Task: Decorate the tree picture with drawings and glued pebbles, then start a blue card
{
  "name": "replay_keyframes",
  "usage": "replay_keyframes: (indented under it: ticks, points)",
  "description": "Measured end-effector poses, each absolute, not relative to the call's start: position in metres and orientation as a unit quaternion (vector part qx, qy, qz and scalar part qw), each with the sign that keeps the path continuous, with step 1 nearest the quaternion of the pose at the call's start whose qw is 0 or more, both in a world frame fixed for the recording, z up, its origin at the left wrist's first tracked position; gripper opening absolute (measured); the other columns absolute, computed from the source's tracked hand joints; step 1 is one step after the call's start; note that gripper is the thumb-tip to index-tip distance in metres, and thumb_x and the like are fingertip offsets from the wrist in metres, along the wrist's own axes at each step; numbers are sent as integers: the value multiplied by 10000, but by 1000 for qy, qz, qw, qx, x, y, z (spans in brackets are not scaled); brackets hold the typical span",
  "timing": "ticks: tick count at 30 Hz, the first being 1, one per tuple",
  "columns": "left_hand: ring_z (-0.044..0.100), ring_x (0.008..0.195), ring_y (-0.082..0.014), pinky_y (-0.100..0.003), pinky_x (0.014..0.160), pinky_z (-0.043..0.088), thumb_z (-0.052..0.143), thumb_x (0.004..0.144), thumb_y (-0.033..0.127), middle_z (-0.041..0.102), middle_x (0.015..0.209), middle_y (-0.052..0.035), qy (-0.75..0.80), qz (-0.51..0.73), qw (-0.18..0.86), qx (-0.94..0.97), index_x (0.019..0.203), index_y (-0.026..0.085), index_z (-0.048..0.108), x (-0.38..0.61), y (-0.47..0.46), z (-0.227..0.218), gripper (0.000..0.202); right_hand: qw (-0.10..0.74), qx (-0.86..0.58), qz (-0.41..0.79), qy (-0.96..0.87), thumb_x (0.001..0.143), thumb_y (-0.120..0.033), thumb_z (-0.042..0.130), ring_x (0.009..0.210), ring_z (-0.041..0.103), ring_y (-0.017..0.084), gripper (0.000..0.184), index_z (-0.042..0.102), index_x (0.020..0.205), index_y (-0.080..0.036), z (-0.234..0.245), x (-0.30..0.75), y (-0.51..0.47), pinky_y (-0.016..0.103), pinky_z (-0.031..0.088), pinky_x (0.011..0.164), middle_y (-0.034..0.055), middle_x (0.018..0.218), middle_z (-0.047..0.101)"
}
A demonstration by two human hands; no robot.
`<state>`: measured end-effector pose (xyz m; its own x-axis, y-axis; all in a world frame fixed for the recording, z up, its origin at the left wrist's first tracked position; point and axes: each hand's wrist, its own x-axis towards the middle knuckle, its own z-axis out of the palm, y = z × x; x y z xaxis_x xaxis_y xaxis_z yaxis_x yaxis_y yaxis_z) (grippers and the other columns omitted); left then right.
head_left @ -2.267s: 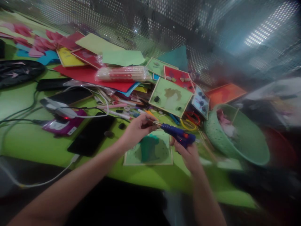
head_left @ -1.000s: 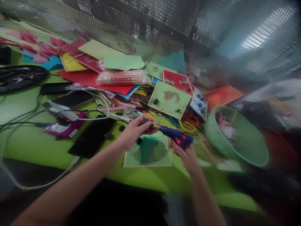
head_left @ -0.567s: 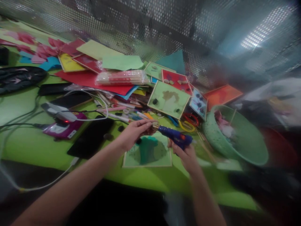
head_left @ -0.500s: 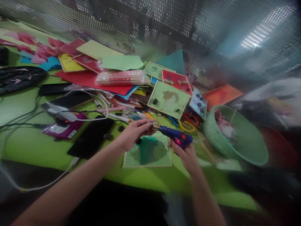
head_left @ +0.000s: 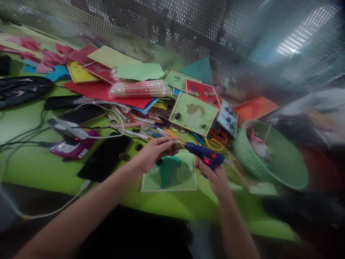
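Observation:
My right hand [head_left: 214, 176] is closed round the handle of a dark blue glue gun [head_left: 206, 154], whose red light glows. The gun's nozzle points left, at a small greyish pebble [head_left: 177, 144] pinched in the fingertips of my left hand [head_left: 155, 151]. Whether nozzle and pebble touch, I cannot tell. Below both hands lies a light green picture card [head_left: 190, 185] with a pale edge and a dark green tree-like shape on it. A dark pebble [head_left: 159, 162] sits at its upper left, partly behind my left hand.
A purple power strip [head_left: 72, 147] with plugs and cables, and a dark tablet [head_left: 104, 162], lie left. Behind are pens, coloured paper, a bundle of sticks in plastic [head_left: 140, 89] and pebble picture cards [head_left: 192, 117]. Scissors [head_left: 214, 144] and a green basin [head_left: 285, 158] are right.
My right hand has drawn the glue gun slightly to the right, its nozzle shifting the same way. My left hand keeps its place with the pebble.

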<state>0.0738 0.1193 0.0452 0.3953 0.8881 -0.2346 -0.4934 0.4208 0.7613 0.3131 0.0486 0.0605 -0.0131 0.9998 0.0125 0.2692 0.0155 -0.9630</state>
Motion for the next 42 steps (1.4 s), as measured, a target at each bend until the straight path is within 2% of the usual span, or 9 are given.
replay_keyframes:
  ticks: [13, 19, 25, 31, 37, 42]
  points:
    - [700, 699, -121, -237, 712, 581, 900, 722, 252, 790, 898, -71, 334, 461, 780, 262, 977, 147, 808, 73, 123, 44, 291, 416, -552, 453, -563, 821, -535, 767, 632, 536, 144, 358, 726, 878, -183, 65, 312, 47, 272, 453, 590, 48, 787, 708]
    - [692, 682, -113, -222, 688, 579, 879, 741, 237, 790, 884, -70, 323, 479, 766, 281, 946, 143, 807, 72, 124, 43, 237, 463, -494, 512, -529, 825, -587, 738, 582, 550, 143, 404, 683, 743, -195, 69, 319, 47, 282, 443, 548, 65, 789, 732]
    - [687, 703, -98, -216, 731, 566, 902, 711, 279, 792, 905, -44, 355, 501, 720, 325, 979, 172, 815, 70, 125, 43, 302, 507, -448, 531, -510, 825, -640, 709, 535, 534, 138, 434, 622, 746, -222, 74, 328, 51, 279, 420, 481, 40, 739, 675]
    - [693, 845, -173, -278, 832, 520, 836, 794, 396, 795, 982, -53, 465, 460, 553, 517, 1045, 208, 824, 62, 103, 41, 313, 513, -455, 509, -521, 811, -732, 655, 514, 508, 144, 503, 571, 731, -243, 79, 330, 53, 290, 401, 453, 34, 697, 635]
    - [680, 1054, -274, -373, 991, 455, 723, 875, 322, 795, 1084, -50, 532, 356, 301, 707, 1092, 276, 813, 57, 80, 37, 239, 519, -434, 515, -527, 821, -716, 667, 519, 498, 132, 488, 584, 736, -243, 83, 330, 51, 288, 409, 464, 21, 704, 639]
    - [675, 1058, -316, -427, 968, 422, 644, 943, 365, 784, 1136, -103, 525, 274, 169, 788, 1146, 243, 794, 58, 74, 24, 281, 526, -411, 525, -528, 843, -688, 669, 530, 516, 130, 460, 619, 749, -240, 82, 332, 51, 286, 413, 468, 22, 722, 651]
